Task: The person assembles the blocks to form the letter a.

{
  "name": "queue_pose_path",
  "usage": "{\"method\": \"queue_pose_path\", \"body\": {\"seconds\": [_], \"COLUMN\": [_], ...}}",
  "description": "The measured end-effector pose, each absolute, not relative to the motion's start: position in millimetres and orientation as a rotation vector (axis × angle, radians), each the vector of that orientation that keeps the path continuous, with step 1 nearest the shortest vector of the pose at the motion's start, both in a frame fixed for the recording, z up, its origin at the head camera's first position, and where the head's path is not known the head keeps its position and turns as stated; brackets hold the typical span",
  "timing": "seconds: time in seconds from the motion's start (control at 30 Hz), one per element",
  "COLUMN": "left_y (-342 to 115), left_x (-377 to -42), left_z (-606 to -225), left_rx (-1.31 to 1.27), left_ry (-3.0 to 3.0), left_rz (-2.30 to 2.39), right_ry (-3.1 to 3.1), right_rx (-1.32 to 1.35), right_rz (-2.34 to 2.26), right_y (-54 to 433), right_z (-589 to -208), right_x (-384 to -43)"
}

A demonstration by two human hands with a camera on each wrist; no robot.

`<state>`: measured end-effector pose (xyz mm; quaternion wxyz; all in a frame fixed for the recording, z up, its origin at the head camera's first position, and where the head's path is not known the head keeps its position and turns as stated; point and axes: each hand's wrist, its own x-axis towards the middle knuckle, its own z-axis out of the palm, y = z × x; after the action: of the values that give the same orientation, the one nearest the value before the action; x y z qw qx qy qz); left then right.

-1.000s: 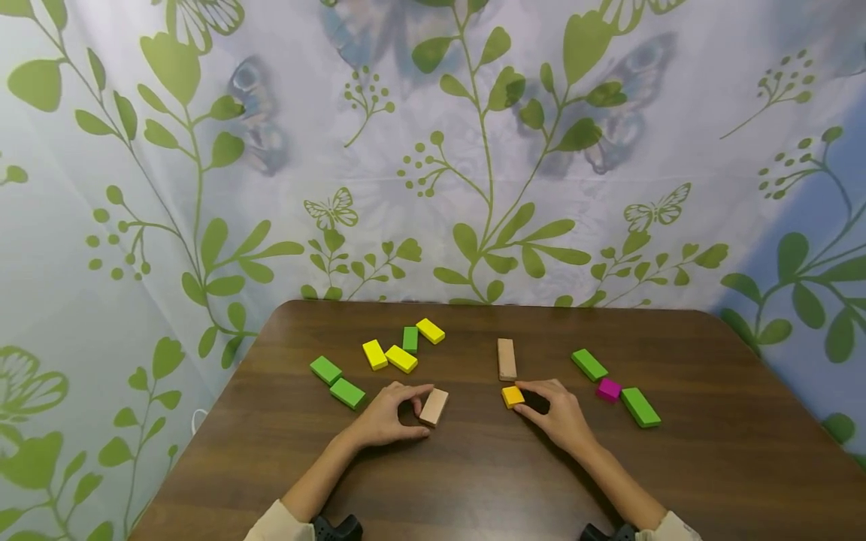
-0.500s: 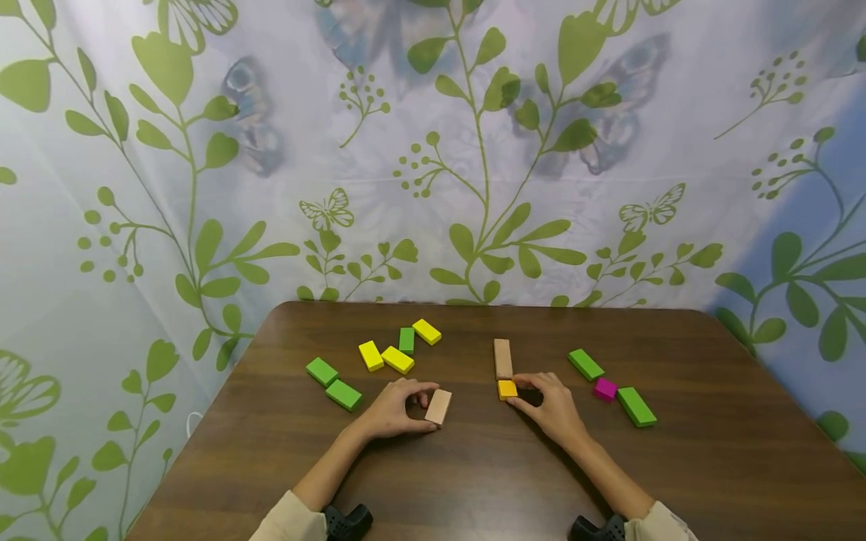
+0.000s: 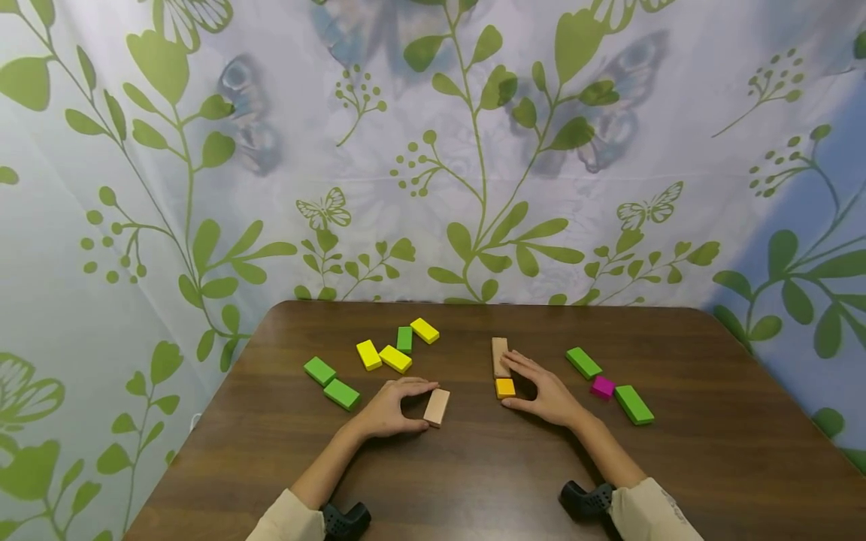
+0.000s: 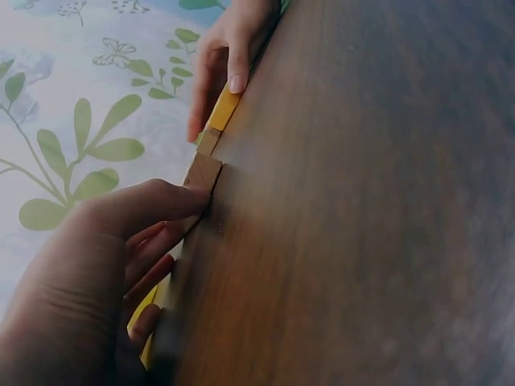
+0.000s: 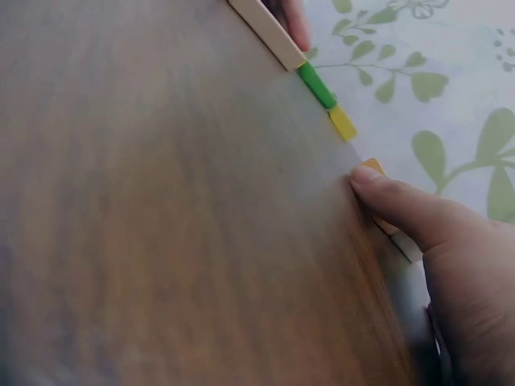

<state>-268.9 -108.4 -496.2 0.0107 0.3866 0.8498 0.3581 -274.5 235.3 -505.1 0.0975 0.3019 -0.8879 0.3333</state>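
Observation:
My left hand [image 3: 391,410] holds a plain wooden block [image 3: 436,408] lying on the table, index fingertip at its far end and thumb at its near end. Further right, an orange block [image 3: 504,388] sits against the near end of a second plain wooden block [image 3: 498,355], the two in line. My right hand [image 3: 549,398] spreads beside this pair. Its thumb touches the orange block [image 4: 224,111], as both wrist views show, while its fingers reach forward to the right side of the second wooden block and partly cover it.
At left lie two green blocks [image 3: 341,394], with several yellow blocks [image 3: 395,358] and another green block [image 3: 404,340] behind. To the right, a magenta block [image 3: 603,387] sits between two green blocks [image 3: 634,405]. A patterned curtain [image 3: 379,150] hangs behind the brown table [image 3: 473,481].
The orange block has moved forward against the second wooden block. My right fingers have let go their pinch on it and reached forward along that wooden block. The left hand has shifted slightly.

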Motion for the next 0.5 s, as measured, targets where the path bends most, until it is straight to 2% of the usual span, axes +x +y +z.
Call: {"method": "queue_pose_path", "body": {"seconds": [0.23, 0.5], "left_y": [-101, -65], "left_x": [-265, -250], "left_z": [-498, -498], "left_rx": [1.296, 1.253], "left_ry": [2.711, 2.817], "left_rz": [1.101, 1.041], "right_ry": [-2.615, -2.598], "right_rx": [0.884, 0.845], "right_rz": [0.989, 0.956], "right_y": [232, 234], "right_z": [-504, -506], "right_x": [-276, -280]}}
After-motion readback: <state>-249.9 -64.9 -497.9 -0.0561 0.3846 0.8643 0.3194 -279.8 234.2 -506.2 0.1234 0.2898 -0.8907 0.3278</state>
